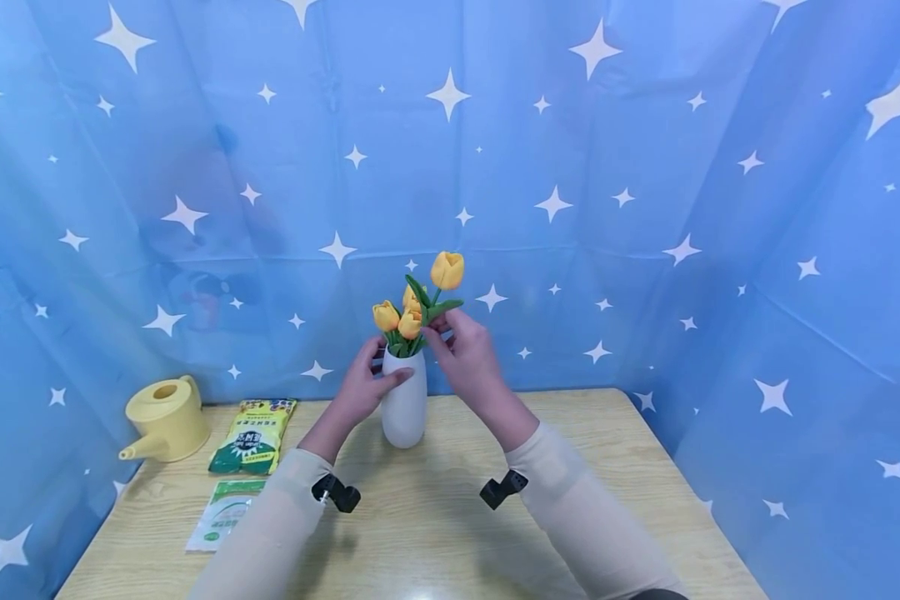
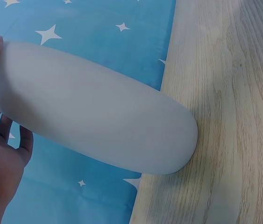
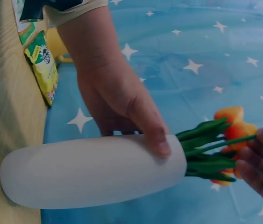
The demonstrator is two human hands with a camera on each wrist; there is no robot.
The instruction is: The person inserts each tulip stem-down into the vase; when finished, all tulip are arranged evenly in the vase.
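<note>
A tall white vase (image 1: pixel 404 404) stands upright on the wooden table, with several yellow-orange tulips (image 1: pixel 387 316) in its mouth. My left hand (image 1: pixel 362 387) grips the vase near its rim, thumb across the front. Above the rim, my right hand (image 1: pixel 465 350) pinches the green stem of one tulip (image 1: pixel 447 271), whose bloom rises higher than the others. In the right wrist view that stem (image 3: pixel 224 144) runs from the fingers into the vase opening. The left wrist view shows the smooth vase body (image 2: pixel 94 102) with its base on the table.
A yellow watering can (image 1: pixel 168 421) stands at the table's left back. Beside it lie a yellow-green packet (image 1: pixel 255 436) and a white-green packet (image 1: pixel 225 515), partly behind the left sleeve. A blue star-patterned curtain (image 1: pixel 570 275) hangs behind the table and along its sides.
</note>
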